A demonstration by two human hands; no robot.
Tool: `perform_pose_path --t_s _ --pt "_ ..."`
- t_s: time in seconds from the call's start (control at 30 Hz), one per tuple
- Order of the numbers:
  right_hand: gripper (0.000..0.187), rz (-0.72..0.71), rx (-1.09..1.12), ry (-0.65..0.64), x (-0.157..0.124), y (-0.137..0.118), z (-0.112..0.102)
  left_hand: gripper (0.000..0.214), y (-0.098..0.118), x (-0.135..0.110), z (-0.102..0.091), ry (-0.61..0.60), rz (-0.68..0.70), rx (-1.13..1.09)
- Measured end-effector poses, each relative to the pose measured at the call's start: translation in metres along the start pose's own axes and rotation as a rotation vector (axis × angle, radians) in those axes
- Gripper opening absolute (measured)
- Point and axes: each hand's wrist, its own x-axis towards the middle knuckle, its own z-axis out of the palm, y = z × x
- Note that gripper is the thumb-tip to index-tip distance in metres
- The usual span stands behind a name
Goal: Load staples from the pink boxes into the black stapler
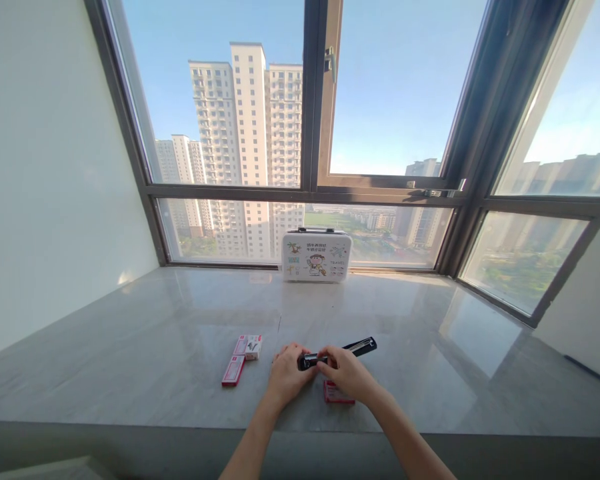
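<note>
Over the grey marble sill, a black stapler (pixel 364 346) lies slantwise, opened out long, its far end pointing right and away from me. My left hand (pixel 289 371) is closed around its near left end. The fingers of my right hand (pixel 349 373) are pinched at the middle of the stapler; whether they also hold a small piece such as staples is hidden. Just below my right hand sits a red box (pixel 337 393), partly covered by it. Left of my hands are small red-and-white staple boxes (pixel 233 371), one of them a white box with a stapler picture (pixel 253 347).
A white cartoon-printed carry case (pixel 317 257) stands upright at the back against the window frame (pixel 230 193). The marble sill (pixel 130 360) ends at a front edge close to my forearms. A white wall (pixel 55 167) rises at the left.
</note>
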Motion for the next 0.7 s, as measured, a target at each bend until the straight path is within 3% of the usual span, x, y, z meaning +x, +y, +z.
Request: perform_pose_path --t_s 0.1,0.23,0.3,0.37,0.47,0.7 --pt "0.029 0.029 0.241 -0.003 -0.009 0.019 0.000 0.034 -0.001 0.000 0.000 -0.006 0.005 0.001" --pt "0.049 0.416 0.478 0.028 -0.034 0.065 -0.024 0.030 0.000 0.000 -0.001 -0.010 0.007 0.006" --pt "0.054 0.525 0.564 0.055 -0.045 0.080 -0.042 0.030 0.001 0.000 -0.001 -0.019 0.005 0.007" --pt "0.055 0.489 0.678 0.093 -0.046 0.083 -0.056 0.031 0.002 0.000 -0.001 -0.027 0.004 0.001" --pt "0.057 0.350 0.746 0.111 -0.025 0.066 -0.063 0.031 0.001 0.000 -0.001 -0.023 0.001 -0.010" --pt "0.047 0.074 0.294 0.063 0.033 0.014 -0.022 0.032 0.000 0.000 -0.001 -0.018 -0.002 -0.001"
